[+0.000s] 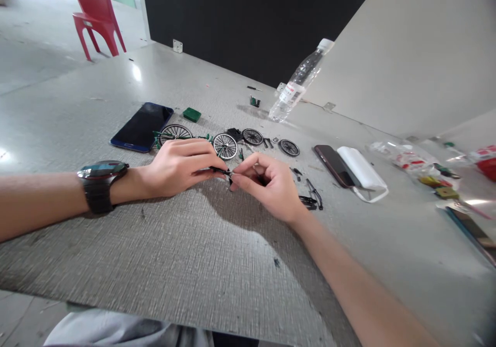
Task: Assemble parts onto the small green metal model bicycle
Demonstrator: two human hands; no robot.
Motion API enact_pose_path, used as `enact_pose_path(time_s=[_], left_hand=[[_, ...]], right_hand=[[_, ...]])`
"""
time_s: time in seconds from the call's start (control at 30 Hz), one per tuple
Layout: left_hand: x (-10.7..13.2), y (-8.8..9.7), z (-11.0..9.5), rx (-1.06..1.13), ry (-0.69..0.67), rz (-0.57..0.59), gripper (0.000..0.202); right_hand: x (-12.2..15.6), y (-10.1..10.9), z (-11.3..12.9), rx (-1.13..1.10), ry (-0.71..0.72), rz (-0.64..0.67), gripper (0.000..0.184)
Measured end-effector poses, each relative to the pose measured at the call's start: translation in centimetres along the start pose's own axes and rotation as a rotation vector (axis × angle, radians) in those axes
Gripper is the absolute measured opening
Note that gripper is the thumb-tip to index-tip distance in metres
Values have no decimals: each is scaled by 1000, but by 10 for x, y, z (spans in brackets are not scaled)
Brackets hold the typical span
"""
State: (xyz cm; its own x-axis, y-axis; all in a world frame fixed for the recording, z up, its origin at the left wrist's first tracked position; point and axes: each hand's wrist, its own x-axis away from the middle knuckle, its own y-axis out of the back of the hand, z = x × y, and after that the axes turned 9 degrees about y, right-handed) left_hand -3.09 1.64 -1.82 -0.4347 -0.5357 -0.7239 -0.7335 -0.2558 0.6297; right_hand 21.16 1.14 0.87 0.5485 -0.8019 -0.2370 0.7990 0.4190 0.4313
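Just above the grey table, my left hand (184, 166) pinches a small dark model bicycle part (219, 170). My right hand (267, 182) closes thumb and finger on the other end of this part, where a small silvery bit shows; the fingers hide most of it. Behind my left hand lies a green miniature bicycle frame with a spoked wheel (176, 132). A second wheel (225, 146) is just beyond my fingertips. Farther right are two loose wheels, one of them (289, 147) beside small black pieces. Black frame parts (314, 193) lie by my right wrist.
A blue phone (143, 126) and a green block (191, 114) lie at the left. A plastic bottle (298, 86) stands at the back, near a thin screwdriver-like tool (254, 88). On the right are a dark phone (332, 163), a white case (360, 167) and plastic bags (403, 153).
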Motion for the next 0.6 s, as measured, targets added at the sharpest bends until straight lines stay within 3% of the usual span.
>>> enact_pose_path(time_s=[0.2, 0.4, 0.6], left_hand=[[1, -1, 0, -13, 28, -7, 18], [0, -1, -2, 3, 40, -14, 17], [2, 0, 1, -14, -42, -24, 15]], right_hand=[[1, 1, -1, 33, 42, 0, 30], [-4, 5, -9, 292, 147, -185, 29], [-5, 6, -14, 610, 185, 15, 16]])
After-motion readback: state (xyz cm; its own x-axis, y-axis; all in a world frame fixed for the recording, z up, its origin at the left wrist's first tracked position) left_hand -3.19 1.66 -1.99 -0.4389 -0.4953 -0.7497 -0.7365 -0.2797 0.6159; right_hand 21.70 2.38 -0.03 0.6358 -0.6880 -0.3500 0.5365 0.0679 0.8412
